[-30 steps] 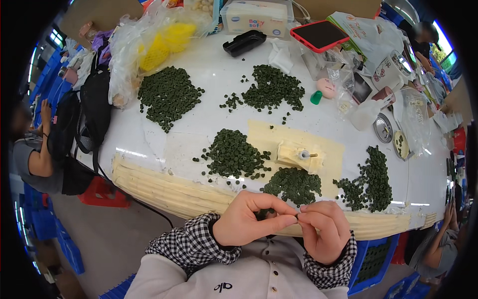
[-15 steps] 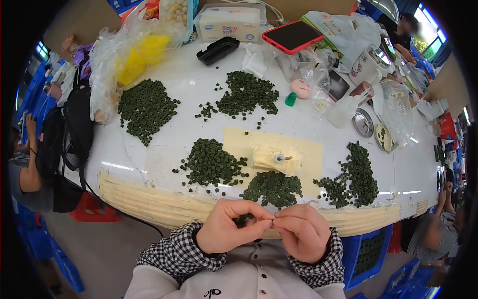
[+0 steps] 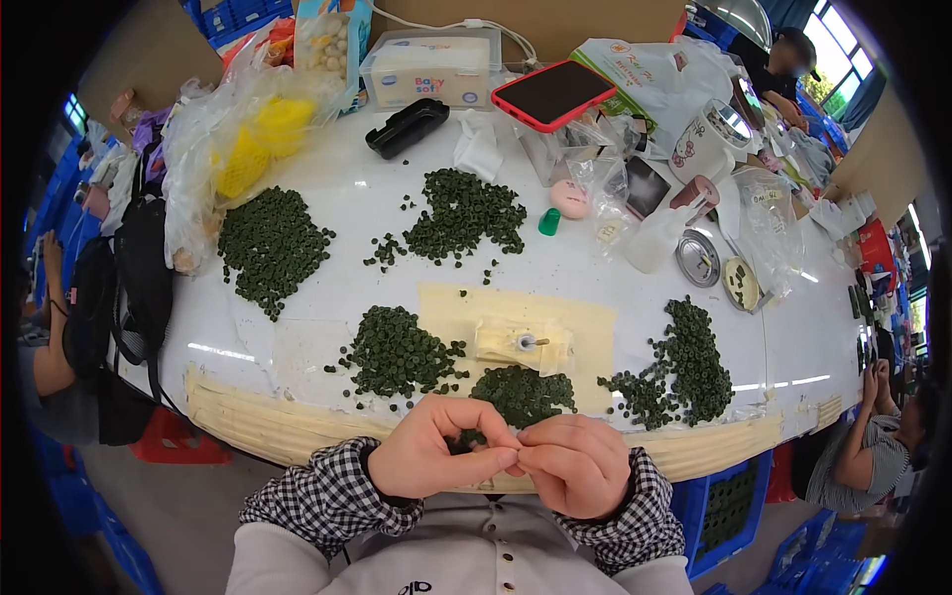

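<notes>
My left hand [image 3: 441, 448] and my right hand [image 3: 577, 462] meet over the table's front edge, thumbs and forefingers pinched together fingertip to fingertip. Whatever sits between the fingertips is too small and covered to make out. Just beyond them lies a pile of small dark green round parts [image 3: 524, 395], partly behind my hands. A pale taped block with a metal pin [image 3: 526, 343] stands past that pile on a yellow sheet [image 3: 585, 315]. Left of the block is another heap of the green parts [image 3: 400, 349], and a further heap [image 3: 694, 362] lies to the right.
More green heaps lie at the far left [image 3: 273, 248] and far middle [image 3: 464, 216]. Along the back are a black case [image 3: 407, 129], a tissue box [image 3: 431, 69], a red-edged phone [image 3: 553, 94], a mug [image 3: 709, 139] and plastic bags. A blue crate [image 3: 722, 516] sits below, right.
The whole table scene has shifted slightly left and down in the picture as my head moved. My hands stay pinched together, with only a slight change at the fingertips.
</notes>
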Available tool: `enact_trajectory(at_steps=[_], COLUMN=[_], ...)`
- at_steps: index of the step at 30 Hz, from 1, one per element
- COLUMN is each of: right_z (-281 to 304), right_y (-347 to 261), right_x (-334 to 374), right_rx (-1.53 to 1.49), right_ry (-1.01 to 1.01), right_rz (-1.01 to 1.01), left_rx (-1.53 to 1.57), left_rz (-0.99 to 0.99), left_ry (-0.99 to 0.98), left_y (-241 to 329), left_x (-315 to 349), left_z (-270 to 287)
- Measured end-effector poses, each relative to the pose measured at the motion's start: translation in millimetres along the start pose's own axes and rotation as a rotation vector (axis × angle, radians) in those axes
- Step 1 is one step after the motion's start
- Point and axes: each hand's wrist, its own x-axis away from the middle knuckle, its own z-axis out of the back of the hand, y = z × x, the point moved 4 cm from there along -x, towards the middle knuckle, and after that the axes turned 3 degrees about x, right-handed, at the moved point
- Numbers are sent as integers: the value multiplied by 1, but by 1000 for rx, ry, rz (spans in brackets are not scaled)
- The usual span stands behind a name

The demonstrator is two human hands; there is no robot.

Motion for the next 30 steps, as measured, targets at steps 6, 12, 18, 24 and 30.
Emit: enact_trajectory(at_steps=[6,12,18,24,30], right_z=[0,2,1,-3,-5], right_y=[0,4,7,16,13], right_x=[4,4,0,7,12], right_rx=[-44,-77,-60,-397,-732], right_ry=[23,-9,11,-45,-1], right_rz=[40,76,12,-521,-808], left_rx=[-5,-22,-69,-15,-144], left_rz=[25,28,-4,-12,-45], left_ry=[29,33,84,196,256], left_y=[0,-1,4,-1,3], left_x=[2,0,-2,-3,4], left_z=[-2,0,1,3,-1])
